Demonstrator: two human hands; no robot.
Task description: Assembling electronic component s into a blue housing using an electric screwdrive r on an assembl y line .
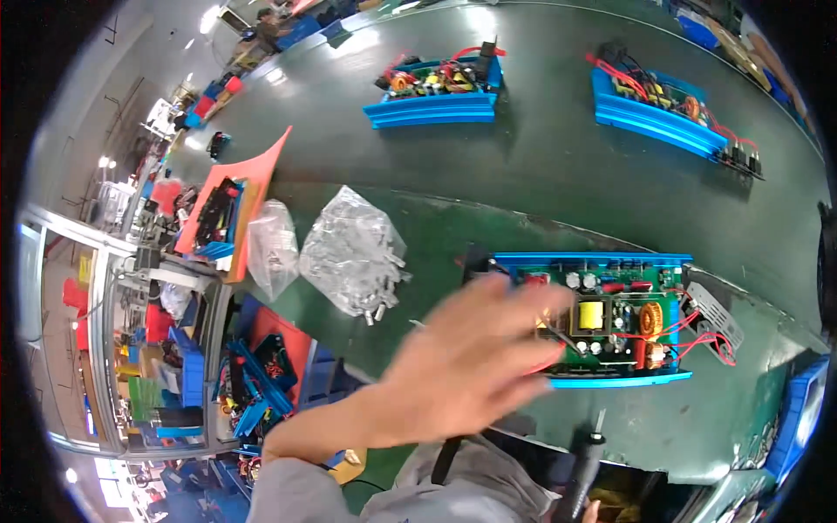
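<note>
My left hand [475, 357] reaches over the left end of a green circuit board [623, 349] in a blue metal housing [602, 382]. Its fingers are spread and smeared by motion, with nothing plainly held. The board carries a yellow transformer [591, 315], copper-wound coils and red wires running to a grey metal end plate [713, 315] on the right. At the lower edge, my right hand [593, 512] shows only some fingertips, closed round a dark powered screwdriver [586, 471] with its bit pointing up. The board's left end is partly hidden behind my left hand.
Left of the housing lie a clear bag of small metal parts [353, 253] and another plastic bag [273, 248]. Two more blue housings with boards [432, 109] [658, 122] stand on the far surface. Blue bins [800, 414] line the right edge. A parts box [228, 218] stands left.
</note>
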